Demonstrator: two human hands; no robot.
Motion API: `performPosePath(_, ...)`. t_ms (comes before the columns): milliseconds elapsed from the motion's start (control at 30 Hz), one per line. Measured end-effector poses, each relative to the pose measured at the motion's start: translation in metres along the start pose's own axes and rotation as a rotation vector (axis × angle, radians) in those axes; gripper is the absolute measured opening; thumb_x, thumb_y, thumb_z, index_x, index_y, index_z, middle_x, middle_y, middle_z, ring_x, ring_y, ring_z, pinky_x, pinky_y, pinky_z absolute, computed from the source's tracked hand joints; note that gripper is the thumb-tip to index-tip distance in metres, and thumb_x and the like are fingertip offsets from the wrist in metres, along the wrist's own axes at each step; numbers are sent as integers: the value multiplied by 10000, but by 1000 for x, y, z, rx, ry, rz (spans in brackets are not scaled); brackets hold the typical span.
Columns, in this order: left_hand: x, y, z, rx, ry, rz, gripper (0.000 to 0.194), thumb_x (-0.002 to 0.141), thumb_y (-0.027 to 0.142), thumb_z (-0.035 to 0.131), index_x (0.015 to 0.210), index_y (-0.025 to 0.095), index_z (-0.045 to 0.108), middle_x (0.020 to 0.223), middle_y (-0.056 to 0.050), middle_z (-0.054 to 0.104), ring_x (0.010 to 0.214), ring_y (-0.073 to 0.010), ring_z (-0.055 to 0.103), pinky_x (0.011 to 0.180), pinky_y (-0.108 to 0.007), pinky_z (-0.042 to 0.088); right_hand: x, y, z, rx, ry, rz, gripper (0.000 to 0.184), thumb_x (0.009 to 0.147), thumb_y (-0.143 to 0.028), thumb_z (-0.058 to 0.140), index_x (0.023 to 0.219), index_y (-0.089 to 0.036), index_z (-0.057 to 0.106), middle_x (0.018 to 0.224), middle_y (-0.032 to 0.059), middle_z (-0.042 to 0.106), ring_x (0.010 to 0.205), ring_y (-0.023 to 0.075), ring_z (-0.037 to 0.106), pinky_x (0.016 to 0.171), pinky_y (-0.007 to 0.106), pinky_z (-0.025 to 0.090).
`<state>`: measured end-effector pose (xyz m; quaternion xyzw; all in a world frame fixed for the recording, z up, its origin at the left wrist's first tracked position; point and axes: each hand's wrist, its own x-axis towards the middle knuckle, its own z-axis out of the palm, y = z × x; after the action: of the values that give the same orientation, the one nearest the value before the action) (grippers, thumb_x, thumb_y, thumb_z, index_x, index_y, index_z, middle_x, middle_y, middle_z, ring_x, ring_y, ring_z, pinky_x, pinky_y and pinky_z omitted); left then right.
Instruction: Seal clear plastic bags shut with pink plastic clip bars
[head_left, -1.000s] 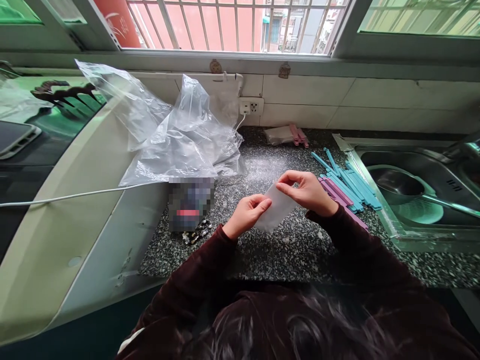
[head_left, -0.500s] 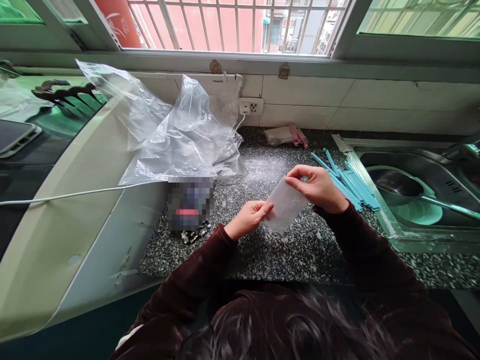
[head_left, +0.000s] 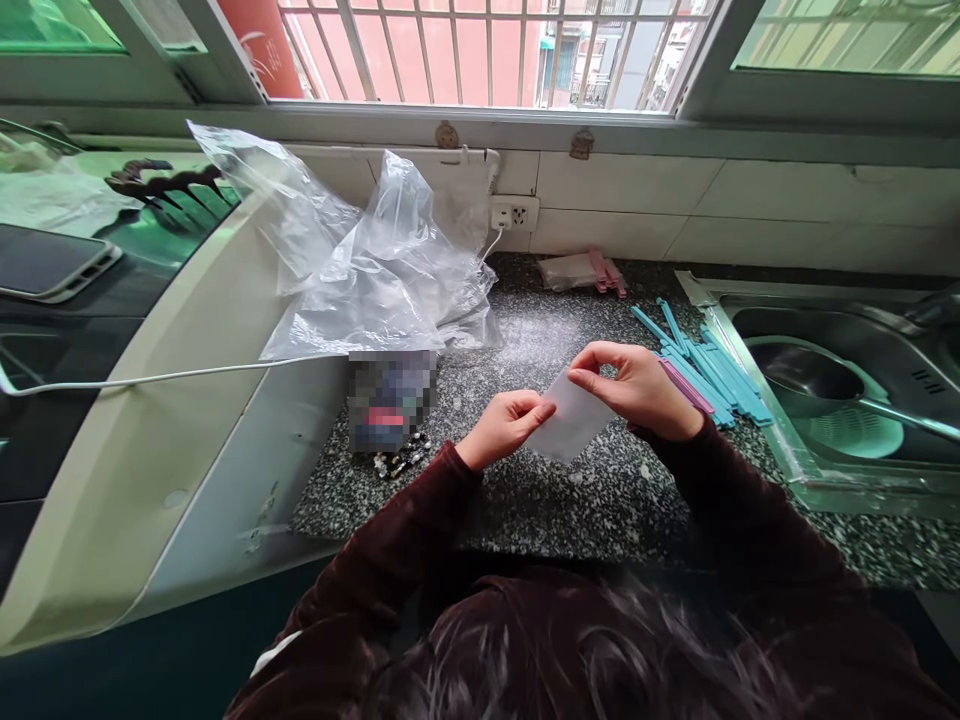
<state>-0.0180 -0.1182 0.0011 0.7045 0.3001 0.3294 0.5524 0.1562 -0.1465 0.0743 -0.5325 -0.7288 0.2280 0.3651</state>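
A small translucent plastic bag [head_left: 574, 420] is held above the speckled countertop [head_left: 517, 510]. My left hand [head_left: 506, 428] pinches its left edge between thumb and fingers. At its upper edge, the thumb and fingertips of my right hand [head_left: 634, 388] are closed on the plastic. Just beyond my right hand lies a loose pile of light-blue plastic strips [head_left: 720, 372], with a pink strip [head_left: 686, 385] beside my right wrist. The strips look like bag sealing clips, though I cannot be sure.
Large crumpled clear plastic bags [head_left: 375, 275] lie at the back left. A pixelated dark object [head_left: 390, 400] sits below them. Against the wall rests a packet with pink strips [head_left: 581, 272]. The sink [head_left: 795, 480] at right holds a pan [head_left: 806, 370]. A white cable [head_left: 172, 378] crosses at left.
The view has shifted slightly, so the surroundings sit further right. Both hands still grip the small bag, which now tilts a little differently, and the pink strip by the right wrist shows more.
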Motion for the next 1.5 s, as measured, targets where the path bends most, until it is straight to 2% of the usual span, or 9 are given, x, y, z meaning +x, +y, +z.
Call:
performPosePath(300,-1,-4,1,-11,-31,-58,534,730,613,517,573,110,604,557,-7,520,541,-91,438,509,-213,344,0,3,-1,-21,16,-21,197,795,-309,565,659,-170,593,663,21,622,626,121,527,567,264,409)
performPosePath(533,-3,-2,1,-122,-133,-145,550,683,627,565,682,89,680,609,-35,595,555,-100,471,516,-217,361,1,3,-2,-19,-1,-10,189,791,-298,572,655,-168,593,653,14,617,618,118,521,566,265,410)
performPosePath(733,-2,-1,0,-121,-201,-141,527,688,610,575,668,96,688,593,-27,595,557,-103,476,529,-220,366,3,6,-1,-8,-8,-6,173,784,-274,571,658,-160,603,641,12,616,601,107,511,559,257,405)
performPosePath(1133,-1,-3,-4,-98,-255,-141,529,679,613,584,673,92,672,609,-20,576,595,-111,477,565,-229,363,5,4,3,-21,-21,-37,162,771,-262,565,687,-141,633,663,23,643,612,107,526,560,248,400)
performPosePath(1300,-2,-1,-4,-112,-132,-109,571,630,649,602,761,98,671,662,-28,588,618,-120,495,558,-224,379,3,3,6,-20,-21,-56,141,764,-248,570,686,-146,629,659,20,640,611,108,532,572,250,404)
performPosePath(1500,-1,-2,-2,-65,6,-27,527,687,630,559,613,112,615,619,-15,534,598,-103,461,542,-217,367,2,3,11,-25,-29,-69,140,762,-243,573,673,-146,619,643,17,627,603,107,526,580,251,402)
